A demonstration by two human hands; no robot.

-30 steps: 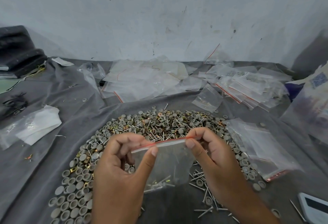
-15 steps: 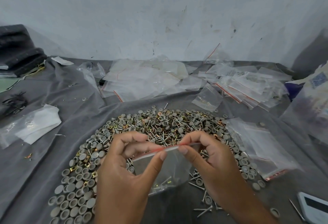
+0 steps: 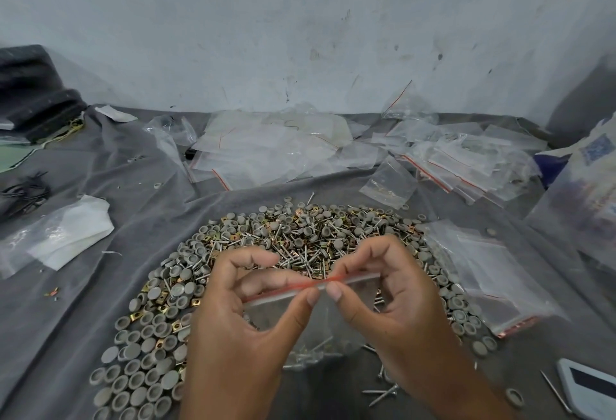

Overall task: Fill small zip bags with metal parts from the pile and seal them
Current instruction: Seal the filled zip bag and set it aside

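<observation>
Left hand [image 3: 246, 329] and right hand [image 3: 393, 299] both pinch zip bag [image 3: 320, 323] red seal strip, thumbs nearly touching, above parts pile [image 3: 300, 236] mid-cloth

A pale wall [image 3: 300, 26] fills the upper half of the view; its paint is scuffed and has many small dark marks. Below it lies a grey cloth [image 3: 76, 286] with soft folds, which covers the whole working surface. At the far left a dark folded fabric [image 3: 33, 86] rests against the wall. The light is soft and even.
</observation>
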